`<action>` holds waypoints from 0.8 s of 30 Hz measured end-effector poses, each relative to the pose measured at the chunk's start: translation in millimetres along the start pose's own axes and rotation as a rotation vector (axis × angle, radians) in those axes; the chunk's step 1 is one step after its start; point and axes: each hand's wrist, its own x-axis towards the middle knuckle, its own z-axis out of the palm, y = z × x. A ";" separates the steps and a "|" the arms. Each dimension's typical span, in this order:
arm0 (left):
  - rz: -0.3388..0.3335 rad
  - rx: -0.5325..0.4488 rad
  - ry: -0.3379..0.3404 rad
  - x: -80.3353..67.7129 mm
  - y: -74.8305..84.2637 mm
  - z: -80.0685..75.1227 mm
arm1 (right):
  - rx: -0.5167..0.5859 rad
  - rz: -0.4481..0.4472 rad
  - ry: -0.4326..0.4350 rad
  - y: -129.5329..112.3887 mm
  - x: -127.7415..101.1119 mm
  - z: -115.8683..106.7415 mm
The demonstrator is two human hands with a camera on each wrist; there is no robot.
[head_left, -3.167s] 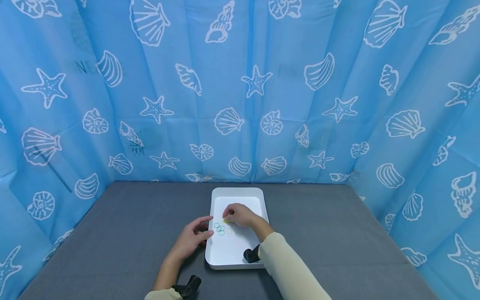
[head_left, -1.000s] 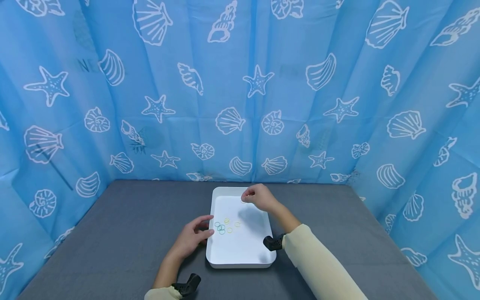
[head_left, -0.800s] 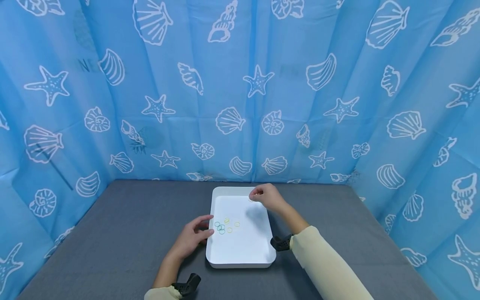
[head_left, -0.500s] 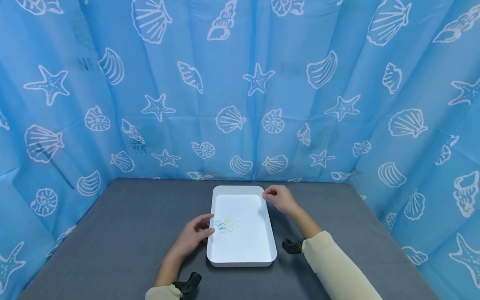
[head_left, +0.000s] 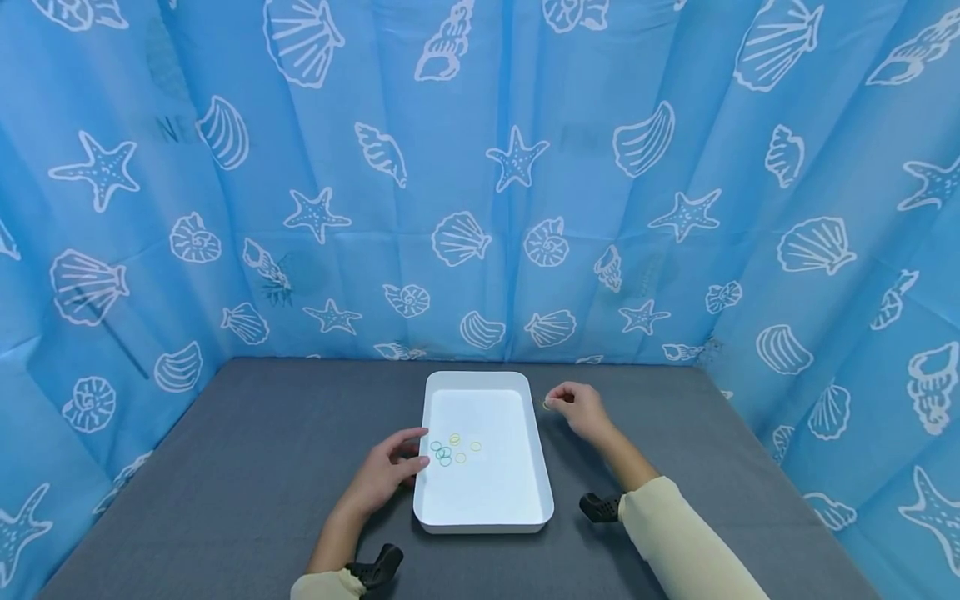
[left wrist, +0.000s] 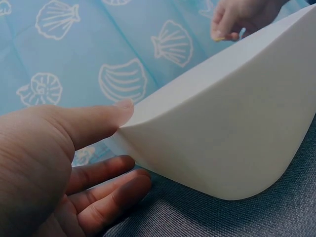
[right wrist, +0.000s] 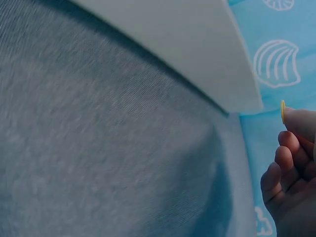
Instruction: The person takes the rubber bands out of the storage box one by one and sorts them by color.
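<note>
Your right hand (head_left: 581, 408) pinches a yellow band (head_left: 547, 405) beside the tray (head_left: 483, 521); your left hand (head_left: 386, 471) rests spread against its edge.

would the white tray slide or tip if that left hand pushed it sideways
The white tray looks shallow and flat-bottomed, so tipping seems unlikely. Holding only a few small bands, it is probably light and may slide. The grey cloth under it could add drag against the left hand.
</note>
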 end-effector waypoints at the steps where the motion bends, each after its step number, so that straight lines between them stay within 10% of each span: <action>1: 0.001 0.001 -0.001 0.1 0.0 -0.1 | -0.005 0.002 0.008 2.0 -0.2 0.6; 24: 0.013 0.000 0.007 -7.5 15.9 -0.2 | -0.152 0.120 0.060 31.7 -1.7 7.9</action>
